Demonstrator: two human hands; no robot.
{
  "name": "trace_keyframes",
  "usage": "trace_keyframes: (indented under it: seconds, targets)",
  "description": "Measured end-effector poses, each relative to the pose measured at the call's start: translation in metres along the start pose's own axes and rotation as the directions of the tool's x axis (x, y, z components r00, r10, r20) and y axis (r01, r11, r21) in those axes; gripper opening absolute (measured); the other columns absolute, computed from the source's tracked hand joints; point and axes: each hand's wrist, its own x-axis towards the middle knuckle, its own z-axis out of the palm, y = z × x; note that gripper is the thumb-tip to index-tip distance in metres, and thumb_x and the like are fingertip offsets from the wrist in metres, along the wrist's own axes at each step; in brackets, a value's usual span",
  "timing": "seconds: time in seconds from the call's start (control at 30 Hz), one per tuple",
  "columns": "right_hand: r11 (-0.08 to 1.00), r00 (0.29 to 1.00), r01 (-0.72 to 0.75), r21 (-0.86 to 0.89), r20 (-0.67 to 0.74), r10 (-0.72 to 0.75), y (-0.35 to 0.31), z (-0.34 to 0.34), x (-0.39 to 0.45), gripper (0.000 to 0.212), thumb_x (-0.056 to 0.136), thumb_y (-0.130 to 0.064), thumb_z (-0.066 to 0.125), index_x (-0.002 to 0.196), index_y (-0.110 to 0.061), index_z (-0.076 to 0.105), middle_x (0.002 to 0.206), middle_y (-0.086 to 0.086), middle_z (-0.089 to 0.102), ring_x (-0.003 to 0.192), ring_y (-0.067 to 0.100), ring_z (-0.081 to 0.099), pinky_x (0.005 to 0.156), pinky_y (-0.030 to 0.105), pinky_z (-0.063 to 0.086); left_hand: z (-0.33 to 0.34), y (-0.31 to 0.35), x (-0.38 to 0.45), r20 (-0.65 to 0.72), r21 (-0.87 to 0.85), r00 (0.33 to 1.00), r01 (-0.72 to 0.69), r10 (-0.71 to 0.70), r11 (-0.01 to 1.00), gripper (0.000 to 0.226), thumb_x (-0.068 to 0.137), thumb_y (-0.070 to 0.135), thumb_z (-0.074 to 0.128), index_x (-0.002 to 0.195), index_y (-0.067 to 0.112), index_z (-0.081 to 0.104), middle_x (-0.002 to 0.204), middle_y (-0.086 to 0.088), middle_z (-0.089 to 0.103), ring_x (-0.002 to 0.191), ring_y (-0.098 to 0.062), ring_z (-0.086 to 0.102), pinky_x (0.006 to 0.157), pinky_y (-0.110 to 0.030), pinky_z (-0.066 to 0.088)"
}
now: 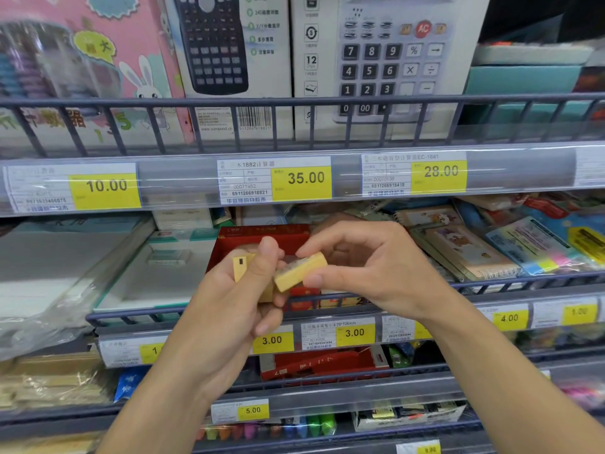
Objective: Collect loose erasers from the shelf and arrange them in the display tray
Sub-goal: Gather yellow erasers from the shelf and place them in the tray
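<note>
A yellow rectangular eraser in clear wrap (300, 271) sits pinched in the right hand (366, 267), thumb under it and fingers (314, 245) curled over its top — held in the air in front of the red cardboard display tray (262, 239) on the middle wire shelf (523, 283). The left hand (242, 290) grips a smaller yellow eraser (240, 266) just beside it, fingers folded round more of them. Above, boxed calculators (386, 60) stand behind yellow price tags (301, 181).
</note>
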Motion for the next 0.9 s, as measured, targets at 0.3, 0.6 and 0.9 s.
trace_keyframes:
  seconds: [0.3,0.6,0.9]
  targets:
    - [0.980,0.966,-0.189,0.060,-0.169,0.197,0.002,0.006,-0.006,0.028,0.082,-0.044,0.079,0.086,-0.017,0.080,0.063,0.011,0.070,0.047,0.023,0.053,0.045,0.025,0.044,-0.005,0.001,0.001,0.024,0.109,0.999,-0.050,0.048,0.993,0.035,0.071,0.041,0.090,0.096,0.021,0.077,0.067,-0.004,0.057,0.058,-0.014,0.045,0.045,-0.019,0.039]
    - [0.949,0.946,-0.229,0.218,-0.180,0.270,-0.002,-0.008,-0.016,0.028,0.089,-0.036,0.072,0.099,-0.010,0.076,0.086,0.013,0.073,0.065,0.024,0.062,0.057,0.028,0.051,0.001,0.002,-0.002,-0.089,0.028,0.995,-0.044,0.047,0.999,0.023,0.070,0.035,0.083,0.085,0.018,0.080,0.066,-0.004,0.058,0.050,-0.009,0.045,0.043,-0.016,0.039]
    - [0.979,0.956,-0.162,0.122,-0.225,0.187,-0.007,0.009,-0.022,0.015,0.094,-0.013,0.067,0.106,-0.014,0.076,0.087,0.012,0.075,0.070,0.027,0.064,0.069,0.038,0.057,0.006,-0.005,-0.004,0.111,0.156,0.993,0.025,-0.043,0.987,0.029,0.075,0.039,0.089,0.092,0.020,0.075,0.065,-0.008,0.057,0.050,-0.015,0.042,0.044,-0.019,0.038]
